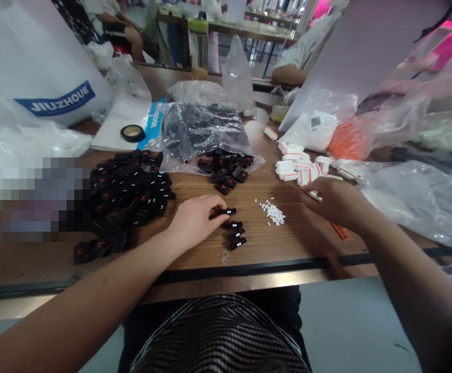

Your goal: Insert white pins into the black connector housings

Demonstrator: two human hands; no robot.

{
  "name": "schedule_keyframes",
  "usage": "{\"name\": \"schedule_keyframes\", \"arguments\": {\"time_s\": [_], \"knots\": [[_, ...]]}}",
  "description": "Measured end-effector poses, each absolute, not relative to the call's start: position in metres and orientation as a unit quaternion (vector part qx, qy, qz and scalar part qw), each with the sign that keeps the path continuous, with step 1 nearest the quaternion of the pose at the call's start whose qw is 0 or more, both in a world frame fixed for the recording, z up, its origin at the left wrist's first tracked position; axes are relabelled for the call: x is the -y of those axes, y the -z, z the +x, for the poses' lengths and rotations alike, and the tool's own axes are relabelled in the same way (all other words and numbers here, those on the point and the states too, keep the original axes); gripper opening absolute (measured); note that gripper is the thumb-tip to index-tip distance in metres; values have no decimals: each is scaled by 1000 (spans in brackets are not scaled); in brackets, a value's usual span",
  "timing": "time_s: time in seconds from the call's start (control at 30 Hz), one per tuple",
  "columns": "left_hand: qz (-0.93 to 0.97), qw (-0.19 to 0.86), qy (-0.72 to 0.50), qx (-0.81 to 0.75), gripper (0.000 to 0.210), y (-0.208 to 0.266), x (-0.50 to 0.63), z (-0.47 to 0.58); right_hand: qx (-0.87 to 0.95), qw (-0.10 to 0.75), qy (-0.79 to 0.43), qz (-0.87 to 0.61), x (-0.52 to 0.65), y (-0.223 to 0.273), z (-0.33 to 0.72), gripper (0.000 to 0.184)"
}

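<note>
My left hand (198,220) pinches a small black plastic part (229,211) with two white dots at its end. Just below it on the wooden table lie a few similar black parts (236,236) in a short column. My right hand (329,199) is over the near side of a heap of white plastic pieces with orange edges (296,165). Its fingers are bent around or against a white piece (314,196), partly hidden by the hand. Between the hands is a scatter of tiny white pegs (274,213).
A large pile of black parts (128,186) lies at left. Behind is a clear bag of black parts (206,129), with black tape (132,133) beside it. A bottle (198,46) stands at the back. Orange pieces (341,231) lie near the right forearm. Another person's arm (291,72) rests opposite.
</note>
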State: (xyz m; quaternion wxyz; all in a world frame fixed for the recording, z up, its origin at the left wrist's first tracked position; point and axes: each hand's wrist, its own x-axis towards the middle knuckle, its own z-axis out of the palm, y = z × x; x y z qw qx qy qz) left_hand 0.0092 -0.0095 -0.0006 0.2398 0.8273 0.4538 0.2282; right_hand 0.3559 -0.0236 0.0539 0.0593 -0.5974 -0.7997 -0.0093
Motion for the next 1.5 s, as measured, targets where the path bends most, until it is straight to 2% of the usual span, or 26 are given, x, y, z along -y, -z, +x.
{"name": "schedule_keyframes", "arguments": {"time_s": [0.07, 0.17, 0.27, 0.33, 0.43, 0.53, 0.63, 0.83, 0.97, 1.1, 1.2, 1.5], "knots": [[831, 246, -220, -448, 11, -2, 8, 9, 785, -25, 38, -617, 29, -45, 378, 18], [836, 259, -210, -436, 13, -7, 4, 8, 783, -45, 65, -616, 34, -33, 383, 18], [830, 279, -215, -432, 22, -14, 1, 2, 778, -17, 66, -624, 37, -36, 376, 16], [816, 288, -241, -440, 24, -23, 4, -4, 762, 11, 17, -648, 40, -46, 374, 15], [797, 276, -278, -460, 10, -40, 22, -11, 727, 83, -96, -675, 53, -66, 372, 19], [823, 259, -233, -448, 16, -48, 53, -8, 693, 185, -172, -675, 71, -76, 360, 25], [841, 207, -230, -444, 19, -36, 78, 1, 669, 290, -238, -641, 87, -71, 335, 27], [861, 154, -242, -420, 14, -6, 87, 14, 657, 369, -281, -594, 99, -49, 295, 10], [868, 162, -250, -398, 11, -2, 86, 15, 636, 397, -340, -568, 102, -39, 279, 11], [866, 184, -251, -391, 11, -3, 86, 16, 557, 430, -401, -587, 107, -33, 258, 25], [865, 198, -241, -394, 12, -3, 85, 15, 546, 450, -407, -578, 111, -30, 245, 28], [862, 209, -241, -394, 10, -3, 84, 15, 551, 465, -381, -578, 113, -19, 242, 22]]}}
